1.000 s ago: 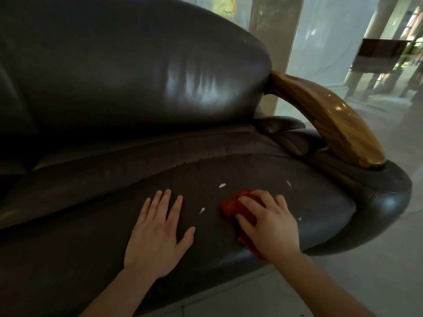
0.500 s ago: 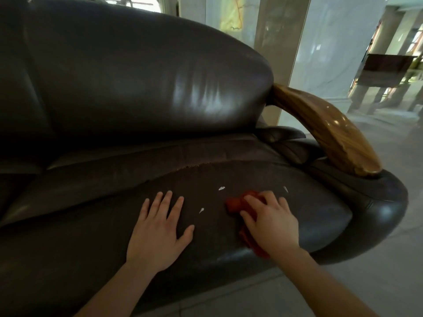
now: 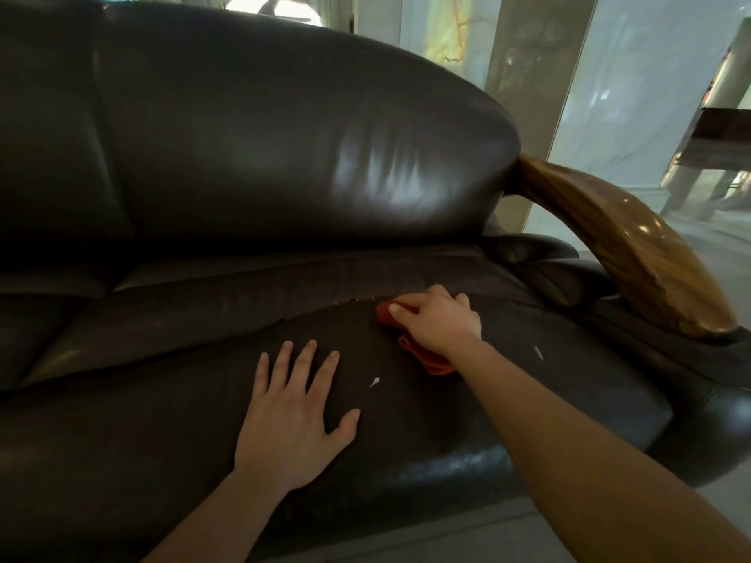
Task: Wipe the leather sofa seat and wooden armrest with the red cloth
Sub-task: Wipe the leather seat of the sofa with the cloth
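The dark brown leather sofa seat (image 3: 548, 384) fills the lower view. My right hand (image 3: 439, 319) presses the crumpled red cloth (image 3: 430, 359) onto the seat near its back seam, where torn stitching shows; most of the cloth is hidden under the hand. My left hand (image 3: 288, 412) lies flat on the seat with fingers spread, holding nothing. The glossy wooden armrest (image 3: 626, 245) curves down at the right end of the sofa, apart from both hands.
A small white fleck (image 3: 374, 382) lies on the seat between my hands, another (image 3: 538, 352) to the right. The padded backrest (image 3: 284, 136) rises behind. Pale tiled floor (image 3: 727, 253) and a wooden table (image 3: 719, 140) lie beyond the armrest.
My right hand has slid the red cloth away from the front of the seat toward the back seam. My left hand has stayed flat in place.
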